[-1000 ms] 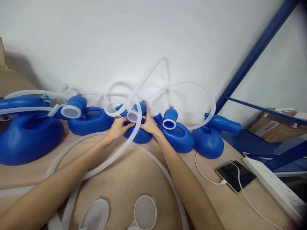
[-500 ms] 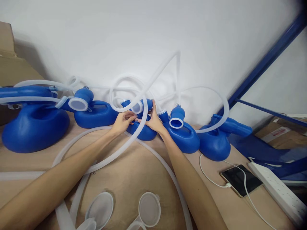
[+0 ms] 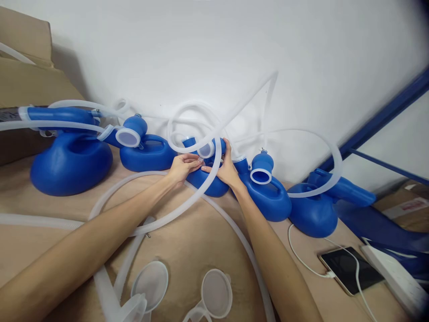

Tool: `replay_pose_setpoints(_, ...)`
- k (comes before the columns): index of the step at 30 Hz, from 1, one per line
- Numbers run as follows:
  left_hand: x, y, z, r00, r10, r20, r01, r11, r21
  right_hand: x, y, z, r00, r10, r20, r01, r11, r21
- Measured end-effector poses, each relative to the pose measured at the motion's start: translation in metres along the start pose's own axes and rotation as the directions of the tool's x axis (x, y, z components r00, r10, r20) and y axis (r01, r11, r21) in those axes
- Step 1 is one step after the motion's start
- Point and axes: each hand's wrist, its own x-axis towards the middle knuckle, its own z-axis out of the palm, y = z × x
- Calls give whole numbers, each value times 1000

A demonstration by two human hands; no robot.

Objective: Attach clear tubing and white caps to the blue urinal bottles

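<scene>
In the middle of the row, a blue bottle stands with a blue cup-shaped neck piece and a pale lid above it. My right hand is wrapped around the neck piece from the right, thumb pointing left. My left hand pinches at a small pale tab beneath the lid, its fingers closed. A clear ribbed hose loops in front of the bottle and partly covers it and the right fingertips.
More blue bottles stand on both sides along the wall. Loose clear lids lie at the front. A phone with a white cable and a power strip are at right; a cardboard box is at left.
The view has shifted, so most things appear farther right, and more of the left box shows. Both hands remain at the same bottle, with the left fingers drawn closer together.
</scene>
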Motion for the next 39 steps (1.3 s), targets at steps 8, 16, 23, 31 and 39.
replay_pose_setpoints(8,4,-2,-2,999,5,-33,-4,999,40,1,-4,3,999,-39,-21,38,996,-79)
replay_pose_setpoints(16,5,7,-1,992,94,90,-111,973,204,1,-4,5,997,-76,3,76,993,-95)
replay_pose_setpoints(23,6,5,-1,984,92,153,-123,969,212,0,-6,4,996,-90,18,91,993,-78)
replay_pose_setpoints(31,4,2,2,982,129,139,-160,958,238,1,-7,0,996,-82,41,84,994,-66)
replay_pose_setpoints(39,2,0,3,977,162,142,-195,943,268,-2,-5,1,992,-123,25,124,990,-61)
